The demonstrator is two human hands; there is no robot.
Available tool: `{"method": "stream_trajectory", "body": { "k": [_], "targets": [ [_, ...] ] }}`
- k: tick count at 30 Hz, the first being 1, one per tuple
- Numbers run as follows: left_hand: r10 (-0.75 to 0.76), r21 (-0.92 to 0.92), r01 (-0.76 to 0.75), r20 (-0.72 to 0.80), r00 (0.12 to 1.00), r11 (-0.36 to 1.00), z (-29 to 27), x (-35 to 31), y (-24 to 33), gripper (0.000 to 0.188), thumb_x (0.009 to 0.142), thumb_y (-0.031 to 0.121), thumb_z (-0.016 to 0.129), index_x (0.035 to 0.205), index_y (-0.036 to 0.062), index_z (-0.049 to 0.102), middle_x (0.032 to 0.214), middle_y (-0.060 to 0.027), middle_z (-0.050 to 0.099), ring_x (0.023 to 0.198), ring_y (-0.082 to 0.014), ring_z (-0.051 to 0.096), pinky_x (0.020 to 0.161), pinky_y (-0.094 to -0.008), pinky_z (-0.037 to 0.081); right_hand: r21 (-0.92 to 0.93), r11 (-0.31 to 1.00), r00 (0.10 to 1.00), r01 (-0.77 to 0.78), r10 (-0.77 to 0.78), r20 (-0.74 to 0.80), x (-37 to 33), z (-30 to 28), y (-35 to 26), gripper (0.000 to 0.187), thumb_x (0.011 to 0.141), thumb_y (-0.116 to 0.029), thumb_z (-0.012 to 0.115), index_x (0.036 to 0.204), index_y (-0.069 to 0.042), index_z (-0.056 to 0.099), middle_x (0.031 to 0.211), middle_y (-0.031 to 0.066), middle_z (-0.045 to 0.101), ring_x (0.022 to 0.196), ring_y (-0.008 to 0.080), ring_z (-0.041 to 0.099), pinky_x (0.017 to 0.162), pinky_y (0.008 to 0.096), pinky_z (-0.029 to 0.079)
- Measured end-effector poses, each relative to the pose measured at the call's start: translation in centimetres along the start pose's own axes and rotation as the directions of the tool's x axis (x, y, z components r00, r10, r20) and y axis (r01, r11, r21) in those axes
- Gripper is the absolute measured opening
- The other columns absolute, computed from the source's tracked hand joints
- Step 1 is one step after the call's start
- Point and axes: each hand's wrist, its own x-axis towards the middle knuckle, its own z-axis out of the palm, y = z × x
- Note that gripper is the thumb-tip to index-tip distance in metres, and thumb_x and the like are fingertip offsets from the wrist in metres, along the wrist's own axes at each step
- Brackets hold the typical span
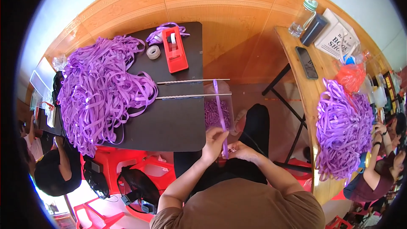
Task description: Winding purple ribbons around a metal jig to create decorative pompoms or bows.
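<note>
A flat purple ribbon [220,108] runs from two thin light rods [216,95] toward my body. The rods stick out past the right edge of the dark table, and the ribbon's far end lies across them. My left hand [214,144] pinches the ribbon between thumb and fingers near its lower end. Just right of that end, my right hand [243,151] is closed with its fingertips against or beside the ribbon; what they grip is hidden. Below the rods stands a clear bin [229,101] with purple ribbon pieces in it.
On the dark table [169,131] lie a large heap of purple ribbon [99,89], a red tape dispenser [176,55] and a tape roll [153,52]. The wooden table [292,51] at right bears another ribbon heap [343,135], a phone [306,62] and bottles. People sit at both sides.
</note>
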Motion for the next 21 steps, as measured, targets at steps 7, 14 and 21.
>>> {"method": "stream_trajectory", "body": {
  "k": [7, 14, 21],
  "targets": [
    [0.196, 0.127, -0.167, -0.269, 0.943, 0.978, 2.7, 4.2, 2.2, 0.012, 0.08, 0.005, 0.067, 0.079, 0.0027, 0.055, 0.093, -0.0099, 0.057, 0.084, -0.025, 0.056, 0.075, -0.032, 0.045, -0.057, 0.998, 0.998, -0.029, 0.032, 0.061, -1.5, 1.2, -3.8, 0.027, 0.078, -0.006, 0.073, 0.103, 0.0, 0.067, 0.093, 0.0023, 0.068, 0.087, 0.0091, 0.061, 0.083, 0.0234, 0.046],
    [0.235, 0.136, -0.201, -0.317, 0.919, 0.97, 2.7, 4.7, 1.6, 0.01, 0.085, 0.006, 0.064, 0.084, 0.0042, 0.054, 0.089, -0.004, 0.056, 0.07, -0.0105, 0.053, 0.063, -0.0229, 0.042, -0.008, 1.0, 0.985, -0.029, 0.03, 0.169, -1.4, 1.5, -4.1, 0.03, 0.078, -0.007, 0.072, 0.107, 0.001, 0.065, 0.096, 0.0038, 0.068, 0.091, 0.0097, 0.061, 0.085, 0.0241, 0.047],
    [-0.208, -0.413, 0.137, -0.133, 0.969, 0.9, 2.7, 4.1, 4.9, 0.019, 0.095, 0.012, 0.051, 0.112, 0.0027, 0.055, 0.084, -0.0061, 0.065, 0.061, -0.011, 0.061, 0.057, -0.0205, 0.044, 0.008, 0.999, 0.976, -0.033, 0.03, 0.218, -1.3, 1.8, -4.8, 0.035, 0.077, -0.006, 0.072, 0.111, 0.0, 0.063, 0.095, 0.0025, 0.067, 0.088, 0.0097, 0.061, 0.082, 0.0247, 0.048]
  ]
}}
